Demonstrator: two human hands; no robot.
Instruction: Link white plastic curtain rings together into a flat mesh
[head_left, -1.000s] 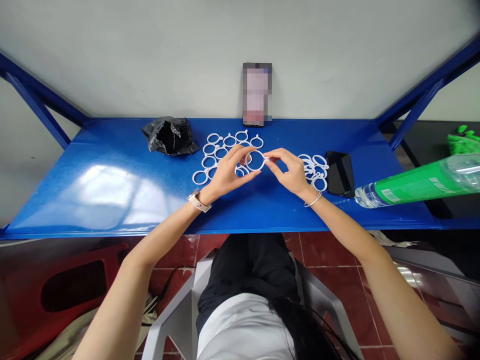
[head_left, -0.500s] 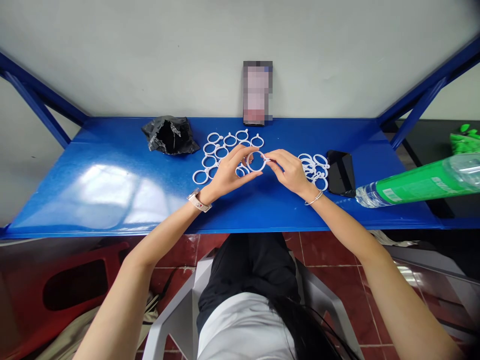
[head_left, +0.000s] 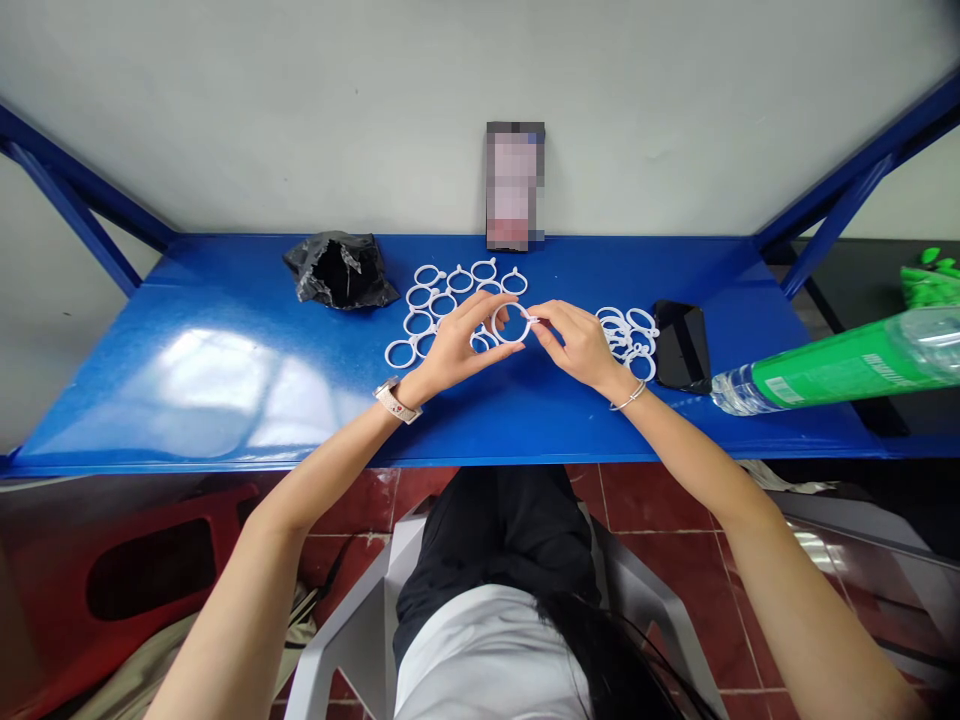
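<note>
A white curtain ring [head_left: 496, 337] with a small eyelet is held up between both hands. My left hand [head_left: 459, 343] curves around its left side, thumb below and fingers above. At the ring's right side, my right hand [head_left: 574, 340] pinches the eyelet between thumb and fingertips. Several more white rings [head_left: 418, 323] lie spread on the blue table behind and to the left of my left hand, some partly hidden by it. Beyond my right hand sits a loose heap of white rings [head_left: 641, 320].
On the blue table [head_left: 187, 400] a crumpled black plastic bag [head_left: 307, 272] lies at the back left. A phone [head_left: 515, 185] with a blurred screen leans on the wall. Right of the ring heap are a dark phone [head_left: 682, 345] and a green-labelled bottle [head_left: 832, 365] lying sideways.
The held ring has shifted very slightly left, and my right fingers have moved a little at the eyelet. Everything else is as before.
</note>
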